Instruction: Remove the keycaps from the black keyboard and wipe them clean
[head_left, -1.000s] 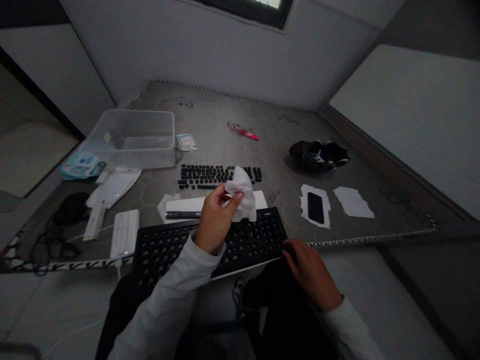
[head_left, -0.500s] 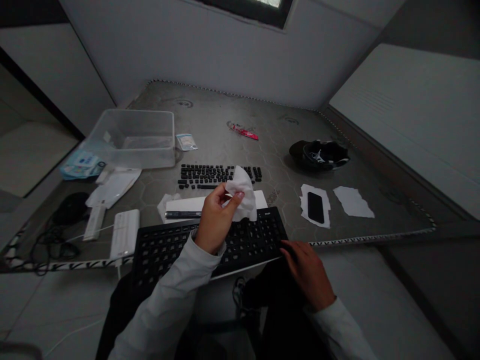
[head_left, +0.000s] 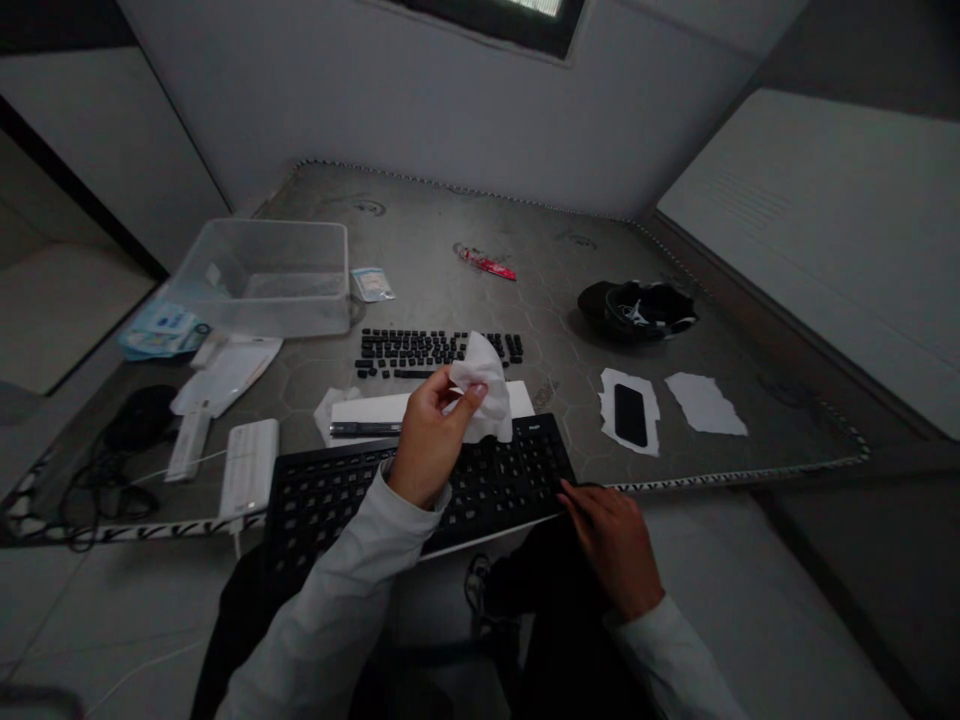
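My left hand [head_left: 427, 440] is raised above a black keyboard [head_left: 330, 500] and pinches a crumpled white wipe [head_left: 485, 385] between thumb and fingers. The keyboard lies tilted over the near table edge, partly on my lap. My right hand [head_left: 611, 545] rests at the keyboard's right corner, its fingers curled against the edge. Behind the keyboard lie a white sheet [head_left: 375, 408] with a dark pen [head_left: 364, 429] on it, and rows of loose black keycaps [head_left: 409, 352].
A clear plastic bin [head_left: 262, 275] stands at the back left, with white packets [head_left: 225, 372] and a white device [head_left: 249, 465] nearer. A black mouse with cable [head_left: 139, 415] lies far left. A phone [head_left: 630, 414] on torn paper, another paper scrap [head_left: 705, 403], a black cap [head_left: 637, 308] and a red wrapper [head_left: 487, 263] lie to the right.
My right hand has slid slightly left and up along the keyboard's right corner. My left hand and the wipe have stayed in place.
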